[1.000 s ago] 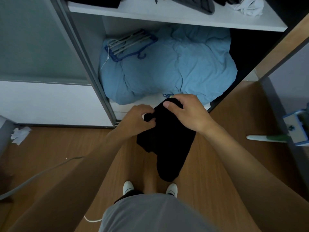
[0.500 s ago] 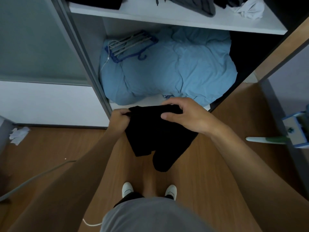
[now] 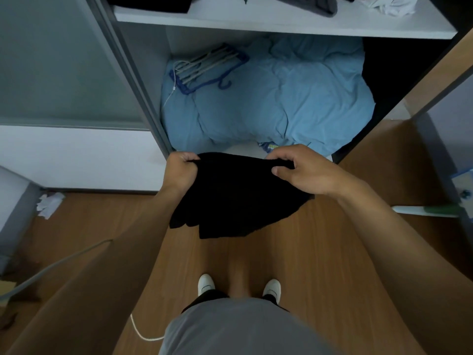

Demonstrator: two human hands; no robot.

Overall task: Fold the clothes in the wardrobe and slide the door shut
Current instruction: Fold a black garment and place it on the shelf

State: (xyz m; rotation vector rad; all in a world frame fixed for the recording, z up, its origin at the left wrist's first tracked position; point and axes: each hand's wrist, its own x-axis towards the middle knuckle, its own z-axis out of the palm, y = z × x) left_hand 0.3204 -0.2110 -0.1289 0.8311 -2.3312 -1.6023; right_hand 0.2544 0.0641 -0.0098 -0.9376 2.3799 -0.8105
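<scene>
The black cloth garment [image 3: 235, 198] hides its folds in shadow — left hand [image 3: 180, 172] and right hand [image 3: 307, 172] grip its top edge, stretched sideways before the blue quilt [image 3: 281, 98].

Hands have spread the black garment [image 3: 238, 196] wider

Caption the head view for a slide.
Left hand and right hand grip a black garment before the open wardrobe holding a blue duvet.
</scene>
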